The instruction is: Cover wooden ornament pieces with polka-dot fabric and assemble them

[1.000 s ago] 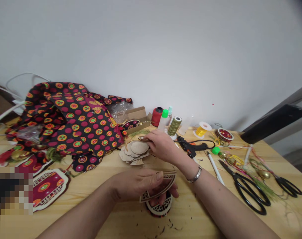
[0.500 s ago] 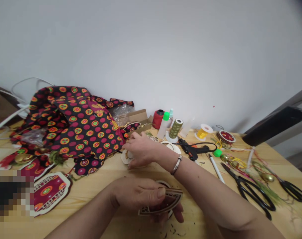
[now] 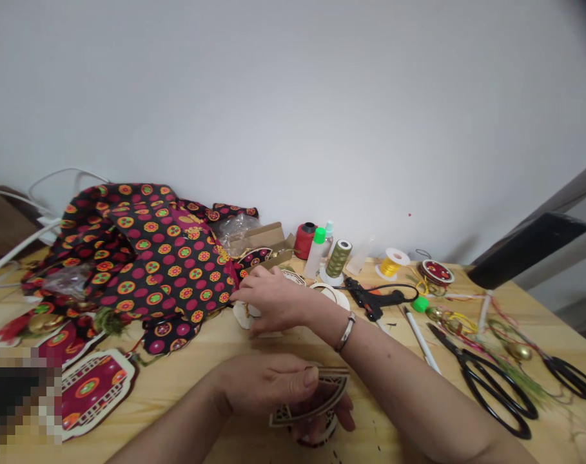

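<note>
My left hand [image 3: 283,385] is closed around a fan-shaped wooden ornament [image 3: 316,403] with a fretwork border and a dark red inside. The thumb lies on top and the fingertips show beyond its right edge. Under it, a rounded piece with a pale rim [image 3: 319,435] is partly hidden by the hand. My right hand [image 3: 273,298] reaches farther back, thumb apart from the fingers, over a cream wooden cutout [image 3: 243,316] beside the patterned cloth. Its fingertips are partly hidden, so a firm grip on the cutout does not show.
Patterned cloth [image 3: 167,251] is heaped at the left, near a lantern-shaped ornament [image 3: 92,393]. Behind the hands stand bottles [image 3: 314,258] and a green thread spool [image 3: 340,259]. A glue gun [image 3: 372,298], a white pen [image 3: 421,338] and black-handled scissors [image 3: 490,380] lie at the right.
The view has tipped slightly upward. My left hand has turned the fan-shaped ornament a little, showing more of the rounded piece below. My right hand stays over the cutouts.
</note>
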Demonstrator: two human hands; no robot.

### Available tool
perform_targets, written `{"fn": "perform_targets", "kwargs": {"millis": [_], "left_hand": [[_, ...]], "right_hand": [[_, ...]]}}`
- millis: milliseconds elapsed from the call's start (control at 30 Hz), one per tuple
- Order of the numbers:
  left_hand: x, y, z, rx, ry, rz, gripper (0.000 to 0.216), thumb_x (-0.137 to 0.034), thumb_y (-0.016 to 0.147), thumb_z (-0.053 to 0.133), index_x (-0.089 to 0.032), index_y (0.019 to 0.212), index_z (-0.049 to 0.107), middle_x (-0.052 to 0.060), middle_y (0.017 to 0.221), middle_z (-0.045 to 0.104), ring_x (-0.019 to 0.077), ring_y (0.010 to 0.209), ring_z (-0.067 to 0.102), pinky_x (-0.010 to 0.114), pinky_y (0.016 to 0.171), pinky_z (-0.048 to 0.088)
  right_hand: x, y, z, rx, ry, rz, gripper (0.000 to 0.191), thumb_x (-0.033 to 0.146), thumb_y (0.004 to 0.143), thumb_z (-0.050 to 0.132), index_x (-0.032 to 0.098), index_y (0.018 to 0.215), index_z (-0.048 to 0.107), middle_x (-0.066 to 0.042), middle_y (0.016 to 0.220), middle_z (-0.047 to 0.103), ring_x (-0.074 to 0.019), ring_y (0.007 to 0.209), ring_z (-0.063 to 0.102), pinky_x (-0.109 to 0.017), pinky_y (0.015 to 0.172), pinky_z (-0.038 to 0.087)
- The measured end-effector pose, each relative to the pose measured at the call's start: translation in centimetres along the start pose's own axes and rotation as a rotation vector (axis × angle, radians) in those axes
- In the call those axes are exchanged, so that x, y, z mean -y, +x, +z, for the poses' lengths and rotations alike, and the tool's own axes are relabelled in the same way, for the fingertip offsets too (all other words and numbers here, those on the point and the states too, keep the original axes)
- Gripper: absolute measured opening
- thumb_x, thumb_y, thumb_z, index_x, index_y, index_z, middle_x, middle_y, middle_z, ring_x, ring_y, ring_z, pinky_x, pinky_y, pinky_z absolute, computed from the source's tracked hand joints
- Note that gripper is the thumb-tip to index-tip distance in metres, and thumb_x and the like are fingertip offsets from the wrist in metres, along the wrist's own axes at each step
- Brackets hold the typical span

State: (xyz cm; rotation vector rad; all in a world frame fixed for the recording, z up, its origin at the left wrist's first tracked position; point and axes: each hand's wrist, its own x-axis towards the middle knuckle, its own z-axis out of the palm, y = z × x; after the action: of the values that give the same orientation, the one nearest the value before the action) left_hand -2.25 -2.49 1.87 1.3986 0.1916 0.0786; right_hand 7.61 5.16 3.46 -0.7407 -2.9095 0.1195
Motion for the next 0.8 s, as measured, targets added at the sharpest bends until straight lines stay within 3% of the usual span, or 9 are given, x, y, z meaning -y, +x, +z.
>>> {"fn": "perform_targets", "kwargs": {"millis": [167, 333, 433, 567, 700, 800], "left_hand": [[0.1, 0.0, 0.0, -0.028, -0.014, -0.019, 0.060, -0.057, 0.087, 0.027, -0.016, 0.110, 0.064, 0.008, 0.081, 0.065, 0.0164, 0.064, 0.055, 0.028, 0.060, 0.040], [1.0, 0.3, 0.1, -0.147, -0.114, 0.011, 0.064, -0.063, 0.083, 0.029, -0.015, 0.108, 0.063, 0.006, 0.074, 0.059, 0.0145, 0.060, 0.049, 0.026, 0.058, 0.037], [1.3, 0.8, -0.3, -0.266, -0.216, 0.096, 0.063, -0.063, 0.083, 0.029, -0.015, 0.106, 0.063, 0.005, 0.076, 0.057, 0.0123, 0.059, 0.045, 0.025, 0.057, 0.035], [0.5, 0.7, -1.2, -0.387, -0.446, 0.305, 0.062, -0.062, 0.083, 0.034, -0.013, 0.110, 0.062, 0.012, 0.096, 0.060, 0.0123, 0.063, 0.048, 0.024, 0.054, 0.038], [-1.6, -0.2, -1.9, -0.621, -0.577, 0.459, 0.066, -0.066, 0.075, 0.045, -0.010, 0.102, 0.066, 0.011, 0.087, 0.061, 0.0134, 0.063, 0.049, 0.024, 0.051, 0.041], [-2.6, -0.7, -2.7, -0.960, -0.501, 0.626, 0.054, -0.060, 0.074, 0.054, -0.012, 0.097, 0.067, 0.007, 0.082, 0.061, 0.0122, 0.062, 0.049, 0.023, 0.049, 0.042]], "right_hand": [[-0.1, -1.5, -0.4, -0.216, 0.137, 0.053, 0.060, 0.038, 0.073, 0.067, 0.018, 0.126, 0.048, -0.011, 0.116, 0.054, -0.0249, 0.106, 0.043, -0.040, 0.086, 0.037], [-0.8, -3.2, -0.3, -0.517, 0.337, 0.140, 0.059, 0.038, 0.075, 0.066, 0.019, 0.127, 0.046, -0.012, 0.124, 0.051, -0.0232, 0.116, 0.042, -0.041, 0.097, 0.034], [-1.6, -4.1, 0.2, -0.645, 0.447, 0.236, 0.059, 0.038, 0.071, 0.070, 0.020, 0.123, 0.048, -0.011, 0.119, 0.055, -0.0225, 0.111, 0.048, -0.039, 0.094, 0.039], [-2.4, -5.2, 1.2, -0.707, 0.571, 0.354, 0.052, 0.030, 0.070, 0.071, 0.019, 0.117, 0.052, -0.009, 0.114, 0.058, -0.0205, 0.103, 0.054, -0.034, 0.085, 0.045], [-2.4, -5.9, 2.0, -0.724, 0.568, 0.362, 0.052, 0.022, 0.069, 0.069, 0.017, 0.118, 0.051, -0.011, 0.118, 0.057, -0.0211, 0.108, 0.052, -0.035, 0.090, 0.044], [-2.3, -5.9, 2.2, -0.714, 0.549, 0.348, 0.059, 0.029, 0.067, 0.074, 0.018, 0.119, 0.050, -0.011, 0.120, 0.056, -0.0219, 0.112, 0.051, -0.037, 0.095, 0.041]]}}
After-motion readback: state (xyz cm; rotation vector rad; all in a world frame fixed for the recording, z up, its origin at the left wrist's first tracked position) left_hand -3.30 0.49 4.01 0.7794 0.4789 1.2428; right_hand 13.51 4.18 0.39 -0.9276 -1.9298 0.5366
